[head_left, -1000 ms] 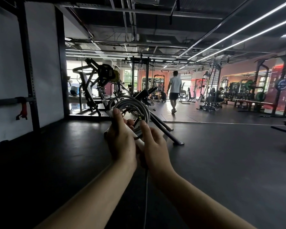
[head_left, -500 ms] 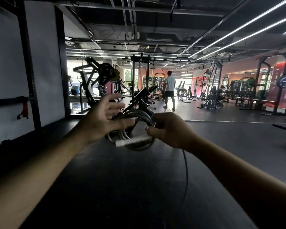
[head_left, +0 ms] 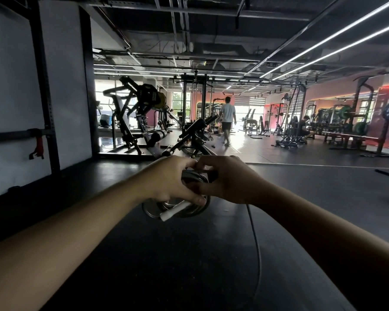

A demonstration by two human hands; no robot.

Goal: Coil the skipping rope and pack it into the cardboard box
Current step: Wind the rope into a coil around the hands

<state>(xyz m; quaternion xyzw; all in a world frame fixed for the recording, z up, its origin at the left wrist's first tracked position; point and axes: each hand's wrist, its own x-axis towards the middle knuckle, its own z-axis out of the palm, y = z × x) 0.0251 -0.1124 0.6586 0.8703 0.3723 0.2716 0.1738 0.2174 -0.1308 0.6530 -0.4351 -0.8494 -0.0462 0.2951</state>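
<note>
The coiled grey skipping rope (head_left: 184,208) has a smooth, glossy plastic-looking coating. Its white cylindrical handle (head_left: 172,212) looks like matt plastic. The near black floor (head_left: 166,254) is matt and finely speckled, rubber-like. The far floor section (head_left: 240,144) is glossy and reflective.

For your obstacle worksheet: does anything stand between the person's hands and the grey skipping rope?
Nothing visible does. The left hand and right hand both grip the coiled grey skipping rope directly. Its loose tail hangs free. The cardboard box is not in view.
</note>
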